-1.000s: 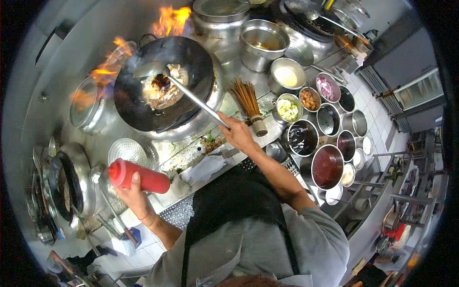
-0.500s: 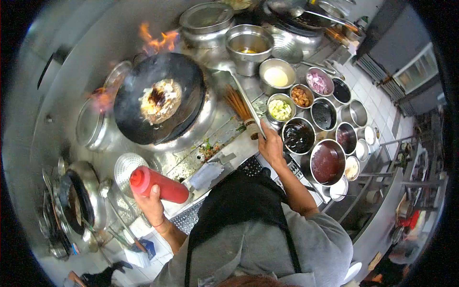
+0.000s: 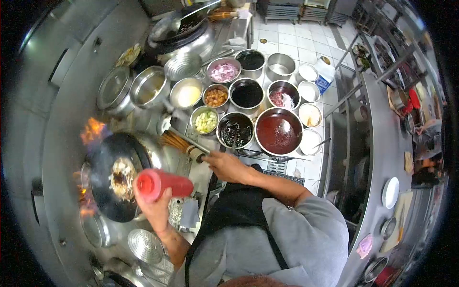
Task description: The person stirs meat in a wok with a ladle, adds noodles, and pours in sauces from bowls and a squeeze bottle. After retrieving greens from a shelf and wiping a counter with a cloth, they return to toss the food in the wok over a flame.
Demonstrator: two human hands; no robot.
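Observation:
My left hand [image 3: 158, 213] is wrapped around a red squeeze bottle [image 3: 169, 185], tilted with its cap toward the wok. In front of the wok's near rim, the bottle hides part of it. Inside the black wok [image 3: 107, 203], pale shredded food [image 3: 122, 174] has a dark brown patch on top. My right hand [image 3: 228, 166] is closed around the long metal handle of a ladle [image 3: 189, 139]. The ladle's bowl end rests near the pots, partly hard to make out. A bamboo wok brush [image 3: 176, 141] lies beside the handle, close to my right fingers.
Flames [image 3: 92, 131] rise around the wok's far side. Several metal pots stand at the right, among them one of red-brown sauce [image 3: 279, 131], dark sauce [image 3: 234, 130], chopped green vegetable [image 3: 205, 120] and sliced onion [image 3: 224, 71]. A perforated strainer [image 3: 145, 246] lies near the wok.
My view has turned to the right, so the wok now sits further left and lower. The bottle now overlaps the wok's edge in view. Both hands keep their holds.

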